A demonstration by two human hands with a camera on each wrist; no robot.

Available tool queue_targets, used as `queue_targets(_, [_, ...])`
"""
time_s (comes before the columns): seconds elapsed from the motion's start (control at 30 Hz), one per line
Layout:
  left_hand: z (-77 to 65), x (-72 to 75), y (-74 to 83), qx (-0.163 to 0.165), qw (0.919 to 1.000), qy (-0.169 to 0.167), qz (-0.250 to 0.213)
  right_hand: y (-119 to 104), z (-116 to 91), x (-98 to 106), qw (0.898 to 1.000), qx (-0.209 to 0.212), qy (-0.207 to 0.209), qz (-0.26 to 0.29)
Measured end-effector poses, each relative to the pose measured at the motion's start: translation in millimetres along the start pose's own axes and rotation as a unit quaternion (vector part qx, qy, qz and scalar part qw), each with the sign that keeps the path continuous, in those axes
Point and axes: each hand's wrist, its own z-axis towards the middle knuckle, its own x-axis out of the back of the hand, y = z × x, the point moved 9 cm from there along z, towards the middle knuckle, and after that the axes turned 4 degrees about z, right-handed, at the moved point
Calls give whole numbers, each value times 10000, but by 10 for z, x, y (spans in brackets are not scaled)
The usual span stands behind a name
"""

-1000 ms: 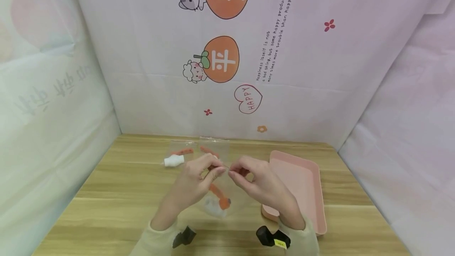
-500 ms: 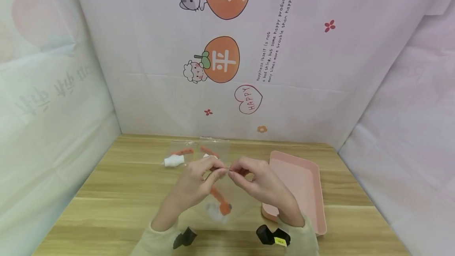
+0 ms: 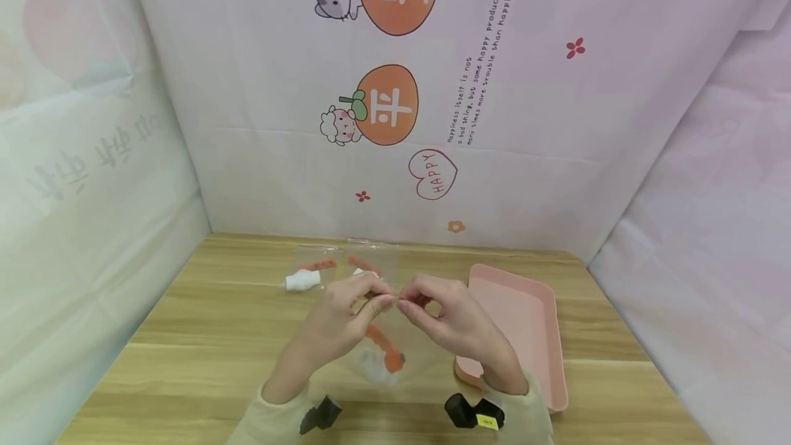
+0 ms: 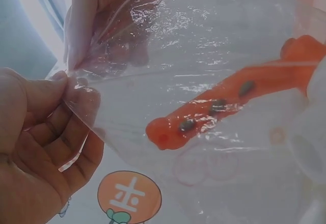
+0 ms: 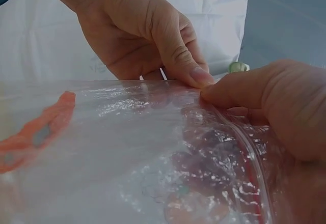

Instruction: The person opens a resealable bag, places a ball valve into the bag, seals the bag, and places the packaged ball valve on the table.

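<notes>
Both hands meet over the middle of the table, fingertips almost touching. My left hand [image 3: 346,307] and my right hand [image 3: 454,314] pinch the top edge of a clear zip bag [image 4: 204,76] between thumb and index finger. The bag hangs below them. Inside it lie an orange-red plastic piece [image 4: 229,99] with several dark spots and a white rounded piece [image 4: 308,137], partly cut off by the left wrist view's edge. A red-lined zip strip [image 5: 249,168] runs along the bag by the fingers in the right wrist view.
Behind the left hand, a clear bag with an orange strip [image 3: 321,264] and a white piece [image 3: 303,280] lies on the wooden table [image 3: 185,335]. Another clear bag [image 3: 377,250] lies beside it. A pink tray [image 3: 556,362] stands right, partly behind the right forearm. Printed cloth surrounds the table.
The left fingertips have come closer to the right ones, narrowing the gap along the bag's edge. The orange-red piece in the bag has shifted slightly down and right in the head view.
</notes>
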Motion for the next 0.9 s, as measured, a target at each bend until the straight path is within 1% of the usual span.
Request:
queue_targets(0.13, [0, -12, 1, -80, 9999, -89, -19, -8, -9, -3, 10000, 17, 7, 0])
queue_targets(0.3, [-5, -41, 16, -247, 9994, -225, -22, -33, -26, -7, 9998, 191, 7, -108])
queue_targets(0.37, [-7, -49, 21, -238, 9994, -258, 18, -47, -30, -6, 9995, 266, 14, -142])
queue_targets(0.57, [-15, -63, 35, -130, 9992, -278, 257, -55, -32, 0, 9997, 167, -9, -193])
queue_targets(0.77, [-15, -55, 52, -265, 9987, -184, 401, -31, -31, -15, 9999, 57, -55, -119])
queue_targets(0.9, [-14, -22, 55, -299, 9988, -124, 365, -58, -15, -19, 9997, 193, -91, -106])
